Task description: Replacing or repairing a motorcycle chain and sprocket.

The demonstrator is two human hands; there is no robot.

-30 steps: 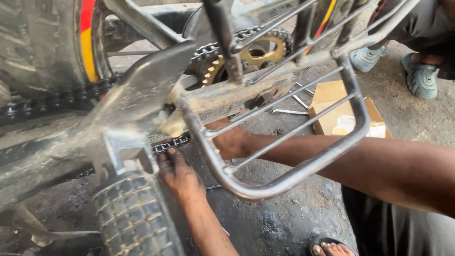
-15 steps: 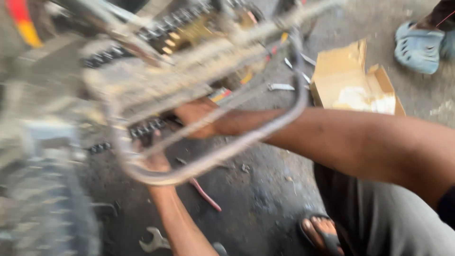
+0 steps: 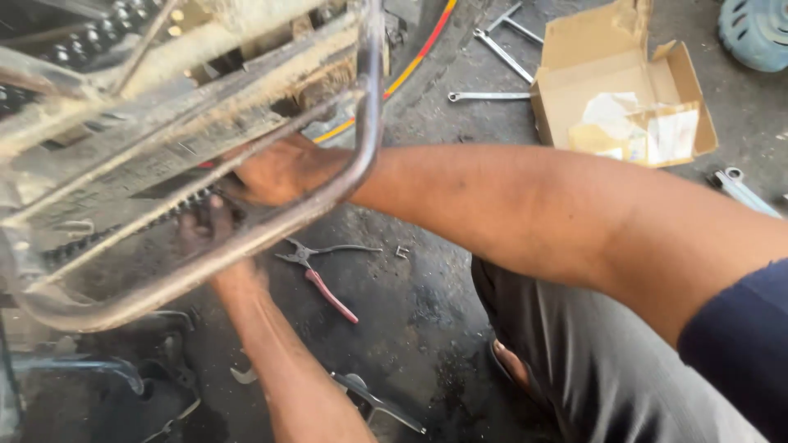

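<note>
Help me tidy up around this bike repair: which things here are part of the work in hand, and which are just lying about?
In hand:
- left hand at the chain
- right hand behind the metal rack

Lying about:
- pliers on the floor
- cardboard box
- spanners beside the box
- wrench at the right edge

The floor (image 3: 427,303) is dark, oil-stained concrete, lit by daylight from the upper right of the frame. On it lie pliers (image 3: 324,275) at centre, spanners (image 3: 492,66) near the top, and an open cardboard box (image 3: 616,90) at the upper right.
</note>
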